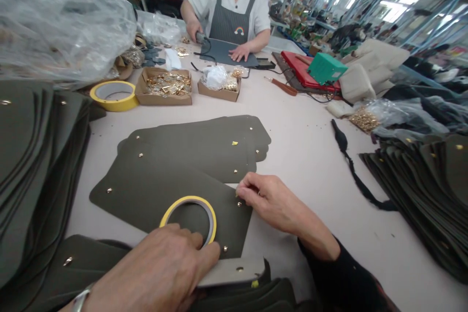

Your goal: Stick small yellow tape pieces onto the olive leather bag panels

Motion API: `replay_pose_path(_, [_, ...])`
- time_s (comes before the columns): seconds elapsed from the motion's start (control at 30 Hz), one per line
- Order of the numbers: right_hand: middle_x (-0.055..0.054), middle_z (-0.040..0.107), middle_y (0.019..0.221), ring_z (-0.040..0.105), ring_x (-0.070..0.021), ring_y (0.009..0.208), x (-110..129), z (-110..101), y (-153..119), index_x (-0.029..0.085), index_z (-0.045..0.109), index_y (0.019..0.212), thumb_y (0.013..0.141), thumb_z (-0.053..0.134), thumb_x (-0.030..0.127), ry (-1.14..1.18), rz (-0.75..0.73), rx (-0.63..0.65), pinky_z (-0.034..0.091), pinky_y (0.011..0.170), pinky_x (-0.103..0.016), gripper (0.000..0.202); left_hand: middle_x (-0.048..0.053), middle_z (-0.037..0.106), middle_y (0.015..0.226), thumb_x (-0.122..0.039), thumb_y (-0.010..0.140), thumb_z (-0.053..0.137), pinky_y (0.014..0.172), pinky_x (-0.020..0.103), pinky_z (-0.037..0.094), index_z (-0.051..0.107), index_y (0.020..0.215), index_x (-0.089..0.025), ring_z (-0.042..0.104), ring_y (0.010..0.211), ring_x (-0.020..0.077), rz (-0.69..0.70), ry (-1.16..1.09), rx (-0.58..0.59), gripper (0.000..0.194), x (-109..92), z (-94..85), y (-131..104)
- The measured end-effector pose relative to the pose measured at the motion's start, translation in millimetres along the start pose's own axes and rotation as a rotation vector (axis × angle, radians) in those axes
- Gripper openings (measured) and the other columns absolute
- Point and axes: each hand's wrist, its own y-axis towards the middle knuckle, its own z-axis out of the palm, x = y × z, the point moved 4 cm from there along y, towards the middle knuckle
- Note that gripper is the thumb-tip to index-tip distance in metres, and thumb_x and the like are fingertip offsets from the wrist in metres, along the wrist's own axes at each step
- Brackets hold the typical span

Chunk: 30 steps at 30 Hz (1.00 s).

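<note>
Closest to me at lower centre, the left hand curls its fingers around the tape, while the right hand pinches what looks like a yellow scrap at mid-frame, best pressed flat on the panel, clear of the rivet.

Passage between panels and strap

Counted: two round yellow tape rolls, two bare hands in the foreground, two shallow brown cardboard boxes, one green box-shaped block, one long black strap, one brown-handled pointed tool; dark olive flat panels, too overlapped to total.
</note>
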Motion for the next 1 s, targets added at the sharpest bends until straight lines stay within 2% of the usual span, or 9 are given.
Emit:
replay_pose_path(0.07, [0.001, 0.063, 0.072, 0.056, -0.0126, 0.065, -4, 8, -8, 0.019, 0.061, 0.080, 0.087, 0.054, 0.019, 0.000, -0.003, 0.016, 0.039, 0.060, -0.024, 0.010, 0.005, 0.066, 0.085, -0.007, 0.072, 0.049, 0.062, 0.033, 0.045, 0.060, 0.090, -0.025, 0.063, 0.074, 0.0244, 0.006, 0.000, -0.008, 0.027, 0, 2.2, -1])
replay_pose_path(0.13, [0.000, 0.063, 0.077, 0.056, -0.0132, 0.068, -7, 15, -14, 0.019, 0.060, 0.085, 0.083, 0.056, 0.014, -0.033, -0.041, -0.038, 0.042, 0.063, -0.025, 0.006, 0.005, 0.066, 0.085, -0.008, 0.073, 0.049, 0.062, 0.033, 0.045, 0.060, 0.089, -0.025, 0.063, 0.074, 0.0238, 0.000, 0.015, -0.016, 0.026, 1, 4.1, -1])
replay_pose_path(0.27, [-0.004, 0.061, 0.090, 0.057, -0.0180, 0.082, -8, 22, -19, 0.019, 0.056, 0.095, 0.079, 0.056, 0.010, -0.218, -0.166, -0.133, 0.046, 0.075, -0.031, 0.019, 0.006, 0.066, 0.086, -0.009, 0.073, 0.050, 0.062, 0.032, 0.046, 0.060, 0.090, -0.025, 0.062, 0.075, 0.0236, 0.014, 0.018, -0.003, 0.024, 1, 6.8, 0])
replay_pose_path(0.4, [-0.007, 0.061, 0.094, 0.055, -0.0224, 0.089, -5, 20, -16, 0.019, 0.053, 0.102, 0.079, 0.056, 0.014, -0.357, -0.193, -0.133, 0.046, 0.079, -0.037, 0.023, 0.006, 0.067, 0.088, -0.013, 0.074, 0.053, 0.065, 0.036, 0.047, 0.060, 0.089, -0.025, 0.063, 0.079, 0.0267, -0.004, 0.004, -0.017, 0.021, 3, 5.9, 1])
replay_pose_path(0.57, [-0.005, 0.062, 0.091, 0.056, -0.0210, 0.084, -4, 17, -6, 0.020, 0.051, 0.105, 0.076, 0.054, 0.011, -0.344, -0.176, -0.116, 0.047, 0.075, -0.035, 0.031, 0.006, 0.067, 0.087, -0.018, 0.072, 0.058, 0.067, 0.035, 0.046, 0.061, 0.089, -0.025, 0.064, 0.080, 0.0263, -0.016, -0.017, -0.032, 0.018, 7, 7.3, 5])
replay_pose_path(0.7, [-0.008, 0.062, 0.096, 0.057, -0.0223, 0.088, -6, 10, 2, 0.018, 0.052, 0.107, 0.078, 0.049, 0.008, -0.413, -0.201, -0.188, 0.048, 0.080, -0.037, 0.031, 0.005, 0.067, 0.084, -0.019, 0.071, 0.062, 0.067, 0.034, 0.045, 0.061, 0.087, -0.024, 0.065, 0.078, 0.0255, 0.012, -0.053, -0.086, 0.017, 10, 9.2, 6])
replay_pose_path(0.77, [-0.008, 0.062, 0.097, 0.057, -0.0222, 0.090, -7, 5, 6, 0.018, 0.053, 0.106, 0.078, 0.051, 0.009, -0.370, -0.206, -0.233, 0.048, 0.082, -0.037, 0.029, 0.004, 0.067, 0.084, -0.019, 0.071, 0.063, 0.066, 0.034, 0.045, 0.061, 0.088, -0.024, 0.065, 0.077, 0.0261, 0.025, -0.067, -0.100, 0.018, 10, 9.2, 6])
replay_pose_path(0.87, [-0.005, 0.063, 0.096, 0.060, -0.0180, 0.084, -11, -1, 10, 0.019, 0.055, 0.108, 0.080, 0.054, 0.013, -0.113, -0.157, -0.277, 0.049, 0.077, -0.032, 0.028, 0.003, 0.067, 0.087, -0.018, 0.070, 0.066, 0.064, 0.032, 0.044, 0.060, 0.089, -0.026, 0.064, 0.077, 0.0254, 0.037, -0.088, -0.105, 0.021, 11, 7.3, 7])
replay_pose_path(1.0, [0.000, 0.064, 0.078, 0.059, -0.0129, 0.068, -17, -6, 21, 0.018, 0.062, 0.092, 0.090, 0.050, 0.025, 0.149, -0.036, -0.208, 0.045, 0.063, -0.024, 0.014, 0.003, 0.067, 0.089, -0.021, 0.071, 0.065, 0.064, 0.030, 0.043, 0.062, 0.090, -0.026, 0.063, 0.078, 0.0241, 0.026, -0.120, -0.100, 0.020, 13, 5.0, 9])
